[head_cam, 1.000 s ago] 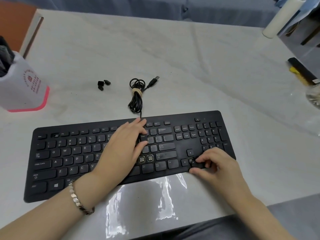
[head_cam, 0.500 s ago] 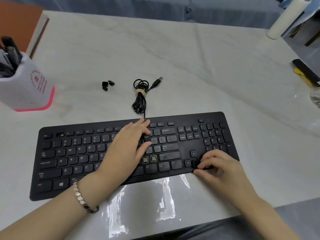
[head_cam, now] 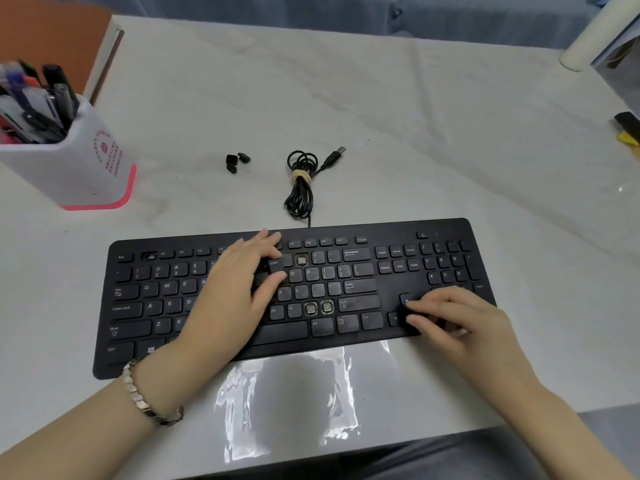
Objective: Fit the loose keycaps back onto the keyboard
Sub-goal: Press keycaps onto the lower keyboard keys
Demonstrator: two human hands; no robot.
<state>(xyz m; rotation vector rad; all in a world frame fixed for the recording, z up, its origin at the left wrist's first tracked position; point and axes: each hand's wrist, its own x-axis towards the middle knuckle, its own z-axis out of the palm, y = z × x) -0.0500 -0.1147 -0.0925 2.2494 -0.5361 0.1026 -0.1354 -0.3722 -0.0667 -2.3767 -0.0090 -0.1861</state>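
Note:
The black keyboard (head_cam: 433,251) lies across the white table. Three key sockets are bare: one in the number row (head_cam: 302,260) and two side by side in the bottom letter row (head_cam: 310,308) (head_cam: 327,306). My left hand (head_cam: 235,289) rests on the keyboard's middle, its thumb and fingers closed on a black keycap (head_cam: 274,263). At the arrow keys, my right hand (head_cam: 460,323) has its fingertips pinched on a small black keycap (head_cam: 408,315). Two loose keycaps (head_cam: 235,161) lie on the table behind the keyboard.
The keyboard's coiled cable with its USB plug (head_cam: 301,181) lies behind the keyboard. A white pen holder (head_cam: 79,168) stands at the left. Clear plastic film (head_cam: 294,403) covers the table's front edge. A white roll (head_cam: 585,46) and a yellow-black object (head_cam: 628,129) are at the right.
The view has shifted slightly. My left hand stays on the middle keys with its keycap. My right fingertips stay pinched at the arrow keys, moved only a little.

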